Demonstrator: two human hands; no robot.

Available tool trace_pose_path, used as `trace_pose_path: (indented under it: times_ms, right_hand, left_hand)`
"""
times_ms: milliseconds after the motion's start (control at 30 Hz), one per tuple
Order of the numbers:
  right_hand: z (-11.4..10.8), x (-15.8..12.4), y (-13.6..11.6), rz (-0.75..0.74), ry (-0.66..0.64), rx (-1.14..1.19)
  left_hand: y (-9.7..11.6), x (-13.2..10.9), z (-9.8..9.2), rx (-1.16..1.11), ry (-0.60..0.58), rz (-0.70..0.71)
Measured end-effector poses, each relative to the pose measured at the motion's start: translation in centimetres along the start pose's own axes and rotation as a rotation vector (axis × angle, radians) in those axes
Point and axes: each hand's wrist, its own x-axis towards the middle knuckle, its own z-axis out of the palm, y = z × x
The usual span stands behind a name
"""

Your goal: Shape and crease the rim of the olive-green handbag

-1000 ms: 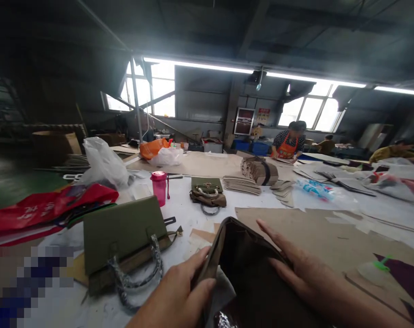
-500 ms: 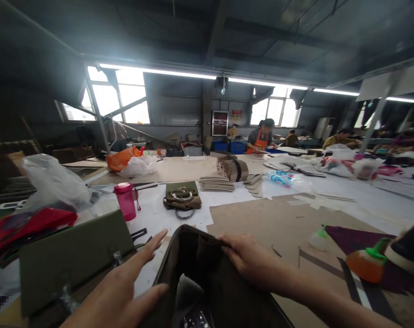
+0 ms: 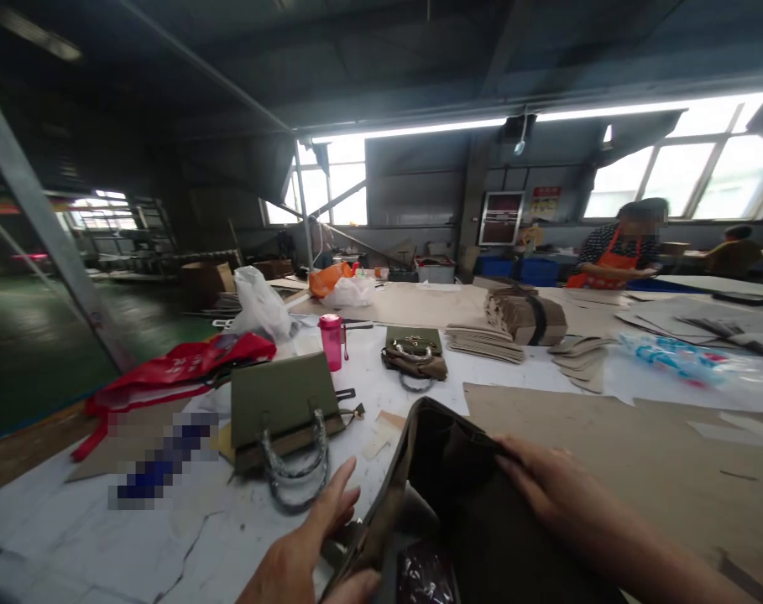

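A dark olive-brown bag [image 3: 475, 512] lies open in front of me on the white table [image 3: 167, 537]. My left hand [image 3: 311, 554] pinches the bag's near left rim, thumb underneath and fingers spread above it. At the far right rim my right hand [image 3: 557, 495] curls its fingers over the edge and holds it open. Shiny crinkled wrapping [image 3: 422, 575] shows inside the bag.
An olive handbag [image 3: 284, 411] with wrapped handles lies to the left, a second one [image 3: 414, 352] farther back. A pink bottle [image 3: 331, 341], red plastic bags [image 3: 173, 369], cardboard stacks [image 3: 523, 319] and a brown board [image 3: 639, 436] cover the table. A person in an orange apron [image 3: 617, 252] works at the far end.
The view has swung left. My left hand, which was open and off the bag, has come back onto its left rim. My right hand stays on the right rim.
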Motion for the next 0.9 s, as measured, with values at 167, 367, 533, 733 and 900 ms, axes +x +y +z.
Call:
trace_pose_path:
  times_ms: [167, 367, 533, 733, 900]
  right_hand:
    - [-0.2, 0.3, -0.3, -0.182, 0.288, -0.324]
    - [0.0, 3.5, -6.4, -0.709, 0.16, -0.232]
    - [1.4, 6.5, -8.7, -0.642, -0.035, -0.303]
    - [2.3, 8.2, -8.9, -0.642, -0.004, -0.414]
    - [2.6, 8.7, -9.1, -0.641, 0.025, -0.462]
  left_hand:
    - [-0.8, 0.7, -1.4, -0.143, -0.094, 0.023]
    - [-1.1, 1.3, -1.3, -0.175, -0.034, 0.074]
    - [-1.6, 1.4, -1.7, -0.2, -0.027, 0.076]
    - [-1.9, 2.1, -2.1, -0.229, 0.028, 0.031]
    - [-2.2, 2.5, -2.3, -0.231, 0.021, 0.03]
